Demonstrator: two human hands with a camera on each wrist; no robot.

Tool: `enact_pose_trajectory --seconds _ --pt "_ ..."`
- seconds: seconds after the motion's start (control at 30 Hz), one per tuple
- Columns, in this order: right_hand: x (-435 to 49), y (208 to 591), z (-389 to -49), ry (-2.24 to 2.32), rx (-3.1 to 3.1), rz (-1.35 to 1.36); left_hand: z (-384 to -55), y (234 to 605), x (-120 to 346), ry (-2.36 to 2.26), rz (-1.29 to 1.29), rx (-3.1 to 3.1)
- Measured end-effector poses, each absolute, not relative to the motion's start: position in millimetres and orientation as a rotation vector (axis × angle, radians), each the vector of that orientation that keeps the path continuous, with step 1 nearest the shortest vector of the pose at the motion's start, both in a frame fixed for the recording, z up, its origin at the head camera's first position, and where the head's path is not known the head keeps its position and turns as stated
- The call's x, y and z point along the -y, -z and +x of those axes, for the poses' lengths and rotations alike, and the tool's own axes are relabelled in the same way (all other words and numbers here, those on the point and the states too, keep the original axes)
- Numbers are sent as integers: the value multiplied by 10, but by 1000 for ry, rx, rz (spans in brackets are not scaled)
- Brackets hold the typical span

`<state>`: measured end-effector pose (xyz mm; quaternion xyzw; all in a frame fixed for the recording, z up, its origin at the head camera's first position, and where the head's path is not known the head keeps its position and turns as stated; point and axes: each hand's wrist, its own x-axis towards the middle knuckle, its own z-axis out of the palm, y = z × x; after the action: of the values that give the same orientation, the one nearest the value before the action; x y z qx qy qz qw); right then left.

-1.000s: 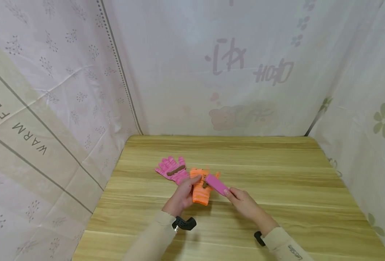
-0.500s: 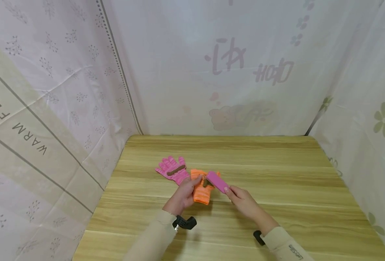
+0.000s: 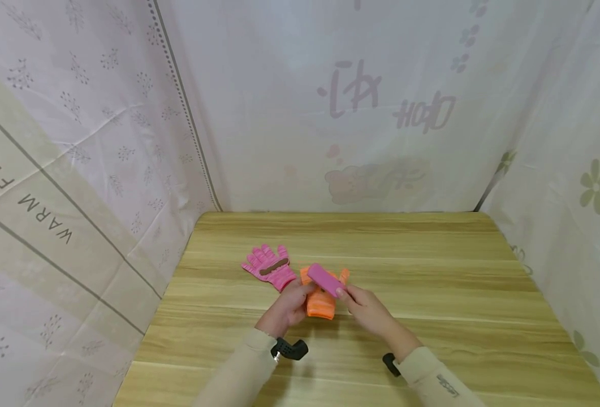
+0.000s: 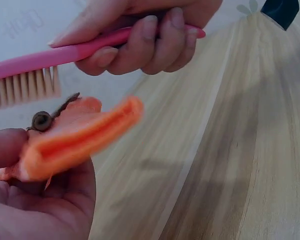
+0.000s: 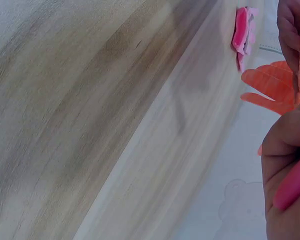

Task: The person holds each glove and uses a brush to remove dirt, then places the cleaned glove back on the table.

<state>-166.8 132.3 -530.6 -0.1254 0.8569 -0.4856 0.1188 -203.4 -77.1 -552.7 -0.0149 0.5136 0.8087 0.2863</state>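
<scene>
My left hand grips an orange knitted glove, thumb on top and fingers beneath, above the table. In the left wrist view the cuff faces the camera, and a curled dark brown strip sits on the glove's upper side. My right hand holds a pink brush by its handle, fingers wrapped round it. Its pale bristles point down, close over the glove near the brown strip. From the head view, the brush back covers the glove's middle.
A pink knitted glove lies palm area up on the wooden table, left of my left hand, with a brown strip across it. Patterned curtains stand behind the table and on both sides.
My right hand has moved the brush leftward over the orange glove, covering the brown mark seen before. The orange glove has shifted slightly right and tilted. The pink glove has stayed put.
</scene>
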Motion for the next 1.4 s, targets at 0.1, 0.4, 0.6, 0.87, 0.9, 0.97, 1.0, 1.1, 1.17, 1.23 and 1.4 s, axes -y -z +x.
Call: enact_pose_trajectory --seconds 0.1,0.4,0.6,0.87,0.9,0.97,1.0,1.1,1.17,1.23,1.4 --pt "-1303 5312 -1670 1390 -2522 -377 -2036 5527 763 -2140 -43 -1393" --pt "-1300 5373 -1663 1333 -2541 -368 -2020 5499 737 -2156 -65 -1395" --pt "-1317 5407 -1652 1314 -2528 -362 -2002 5508 727 -2156 -106 -1382" --pt "-1340 5425 -1634 1277 -2557 -386 -2003 5538 725 -2163 -144 -1437" --pt "-1343 5429 -1632 1270 -2563 -388 -2004 5540 725 -2168 -150 -1430" --pt "-1349 5441 -1627 1259 -2568 -396 -2003 5546 727 -2176 -162 -1413" --pt "-1354 5447 -1625 1249 -2572 -397 -2004 5554 729 -2178 -164 -1416" --pt "-1368 5465 -1626 1229 -2589 -396 -2004 5558 733 -2187 -193 -1404" --pt "-1376 5472 -1629 1218 -2603 -393 -2008 5564 733 -2192 -196 -1398" --pt "-1385 5478 -1633 1204 -2616 -393 -2013 5566 731 -2198 -196 -1393" --pt "-1410 5490 -1645 1184 -2630 -405 -2027 5575 726 -2214 -188 -1395"
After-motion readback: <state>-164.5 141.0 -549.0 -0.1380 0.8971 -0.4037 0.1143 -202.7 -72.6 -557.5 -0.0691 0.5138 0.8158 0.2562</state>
